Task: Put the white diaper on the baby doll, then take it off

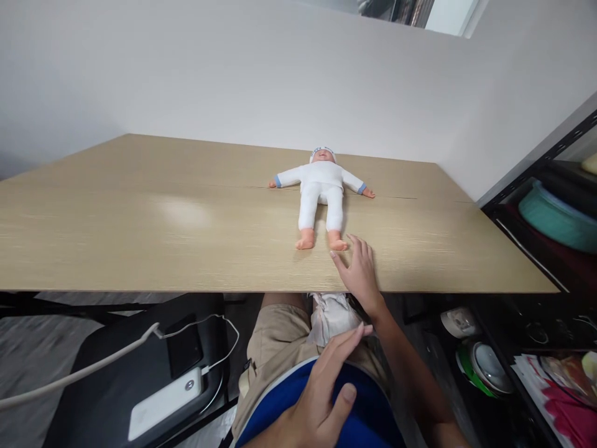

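Observation:
A baby doll (321,183) in white clothes with blue cuffs and a white cap lies on its back on the wooden table (186,249), arms spread, bare feet toward me. Just beside its foot on the right, my right hand (360,267) hovers at or rests on the tabletop, fingers apart and holding nothing. My left hand (321,392) is above my lap, below the table edge, with its thumb apart from the fingers and nothing in it. A crumpled white item (333,318), perhaps a diaper, sits on my lap.
On the left, a black chair (102,348) holds a white power bank (165,403) with a cable and a dark phone (184,345). Black shelving on the right carries a teal container (559,218), tins and papers. A wall stands behind the table.

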Motion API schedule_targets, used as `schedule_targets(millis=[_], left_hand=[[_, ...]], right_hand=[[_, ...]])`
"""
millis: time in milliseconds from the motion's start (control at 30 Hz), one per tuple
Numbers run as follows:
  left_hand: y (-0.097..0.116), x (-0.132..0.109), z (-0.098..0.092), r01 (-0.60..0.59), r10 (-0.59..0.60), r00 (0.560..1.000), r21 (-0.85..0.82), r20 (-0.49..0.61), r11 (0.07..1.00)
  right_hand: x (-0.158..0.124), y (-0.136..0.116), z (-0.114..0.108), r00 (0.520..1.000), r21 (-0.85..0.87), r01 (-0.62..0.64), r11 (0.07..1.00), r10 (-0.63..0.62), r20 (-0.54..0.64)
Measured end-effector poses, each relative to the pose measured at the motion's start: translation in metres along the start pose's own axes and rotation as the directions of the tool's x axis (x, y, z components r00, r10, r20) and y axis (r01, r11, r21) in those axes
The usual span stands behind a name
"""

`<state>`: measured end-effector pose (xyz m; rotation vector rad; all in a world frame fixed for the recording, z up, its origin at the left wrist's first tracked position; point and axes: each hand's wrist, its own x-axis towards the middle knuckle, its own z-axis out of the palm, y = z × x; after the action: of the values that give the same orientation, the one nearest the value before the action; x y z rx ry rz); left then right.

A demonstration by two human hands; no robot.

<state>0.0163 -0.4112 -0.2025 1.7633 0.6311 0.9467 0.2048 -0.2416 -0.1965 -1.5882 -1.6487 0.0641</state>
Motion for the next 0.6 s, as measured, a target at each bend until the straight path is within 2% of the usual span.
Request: schedule_targets(millis=[133,300,367,467,533,600], left_hand=[[0.001,0.004,0.008,0.095,-0.093,0.995,-0.046,0.031,0.994],[-0.010,0.010,0.011,0.110,-0.108,0.994,-0.071,0.024,0.991],[-0.024,0.011,0.011,0.147,-0.147,0.989,-0.036,-0.016,0.989],[-0.054,0.013,0.006,0.242,-0.235,0.963,0.036,-0.133,0.970],[-0.079,0.017,0.000,0.314,-0.290,0.928,0.071,-0.234,0.947],[-0.104,0.020,-0.008,0.410,-0.363,0.866,0.073,-0.343,0.909]], right_hand=[[0.008,0.010,0.020,1.000,-0.134,-0.021,0.991,0.023,0.016],[0.012,0.017,0.024,0.999,-0.183,-0.041,0.982,0.040,-0.012],[0.013,0.020,0.024,0.999,-0.175,-0.039,0.984,0.036,-0.019],[0.012,0.023,0.024,0.999,-0.163,-0.042,0.986,0.039,-0.019],[0.011,0.024,0.024,0.998,-0.159,-0.055,0.986,0.052,-0.023],[0.011,0.024,0.024,0.998,-0.153,-0.066,0.986,0.061,-0.033]])
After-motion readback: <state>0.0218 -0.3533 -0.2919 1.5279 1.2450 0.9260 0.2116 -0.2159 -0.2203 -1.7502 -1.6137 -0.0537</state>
